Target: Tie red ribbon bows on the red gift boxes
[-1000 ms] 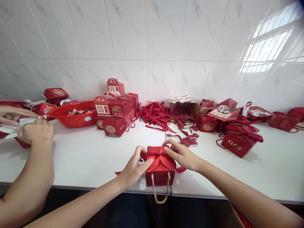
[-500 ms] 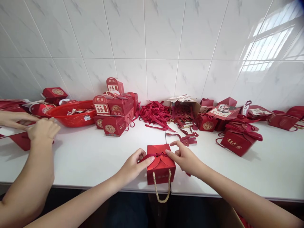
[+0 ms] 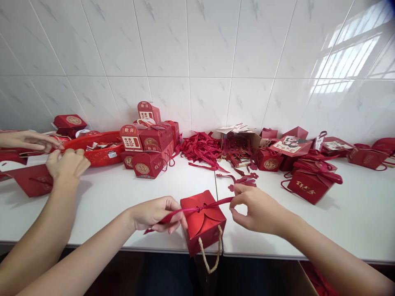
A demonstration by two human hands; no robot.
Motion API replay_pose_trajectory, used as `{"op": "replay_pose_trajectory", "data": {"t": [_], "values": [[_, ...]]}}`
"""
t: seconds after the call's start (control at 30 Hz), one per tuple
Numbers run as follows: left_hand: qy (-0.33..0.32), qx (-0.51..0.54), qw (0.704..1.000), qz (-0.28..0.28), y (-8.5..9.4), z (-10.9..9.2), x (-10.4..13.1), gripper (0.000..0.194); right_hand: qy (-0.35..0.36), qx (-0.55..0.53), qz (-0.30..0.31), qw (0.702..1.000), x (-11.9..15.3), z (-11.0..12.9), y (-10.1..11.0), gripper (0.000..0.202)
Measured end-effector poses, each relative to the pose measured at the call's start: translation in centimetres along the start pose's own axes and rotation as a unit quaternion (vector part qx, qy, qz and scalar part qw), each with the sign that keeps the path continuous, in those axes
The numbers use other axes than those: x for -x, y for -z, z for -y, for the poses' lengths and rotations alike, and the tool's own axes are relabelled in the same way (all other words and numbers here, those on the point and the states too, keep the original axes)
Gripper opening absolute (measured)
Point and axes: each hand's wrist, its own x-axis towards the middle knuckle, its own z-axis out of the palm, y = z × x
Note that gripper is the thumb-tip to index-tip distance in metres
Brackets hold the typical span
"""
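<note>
A shiny red gift box [image 3: 202, 224] with overlapping petal flaps and a beige rope handle [image 3: 210, 263] stands turned at the table's front edge. A dark red ribbon [image 3: 217, 202] runs through holes in its lid and is knotted at the middle. My left hand [image 3: 160, 213] has its fingers closed around one ribbon end, beside the box's left side; a tail hangs below the fingers. My right hand [image 3: 251, 207] pinches the other end to the right of the box, and that stretch of ribbon is taut.
Behind lie a heap of red ribbons [image 3: 202, 148], a stack of red boxes [image 3: 149, 142] and a red plastic basket [image 3: 101, 158]. Tied boxes [image 3: 304, 183] stand to the right. At left, a co-worker's hands [image 3: 68, 164] are over another red box [image 3: 33, 179].
My hands have moved apart from the lid, drawing the ribbon ends out to both sides. The box has turned and shifted slightly left. The co-worker's hands have moved right.
</note>
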Motion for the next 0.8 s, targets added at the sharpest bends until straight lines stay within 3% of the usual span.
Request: {"op": "replay_pose_trajectory", "data": {"t": [0.07,0.13,0.23,0.3,0.37,0.47,0.63,0.8], "values": [[-0.043,0.031,0.997,-0.056,-1.0,-0.7,-0.1,0.044,-0.034,0.105,-0.060,0.992,0.0,0.5,-0.7,0.025],[-0.072,0.057,0.987,-0.133,-2.3,-1.3,-0.2,0.044,-0.053,0.138,-0.148,0.978,-0.2,0.7,-1.3,0.035],[-0.094,0.061,0.972,-0.207,-3.9,-2.2,-0.2,0.045,-0.022,0.066,-0.297,0.952,-0.9,0.8,-1.4,0.040],[-0.116,0.056,0.960,-0.248,-4.6,-2.7,-0.3,0.042,-0.011,-0.030,-0.348,0.937,-1.5,0.9,-1.0,0.039],[-0.155,0.042,0.944,-0.288,-5.0,-3.0,-0.5,0.038,-0.019,-0.131,-0.336,0.932,-2.2,1.3,-0.5,0.034],[-0.209,-0.042,0.920,-0.330,-5.4,-3.2,-1.2,0.035,-0.025,-0.225,-0.254,0.940,-2.9,1.9,-0.2,0.027],[-0.218,-0.226,0.864,-0.393,-6.3,-2.2,-2.6,0.032,-0.040,-0.263,-0.111,0.958,-3.6,2.5,-1.0,0.019],[-0.218,-0.282,0.845,-0.398,-6.7,-0.7,-3.2,0.034,-0.119,-0.324,-0.056,0.937,-3.9,2.5,-2.1,0.012]]}}
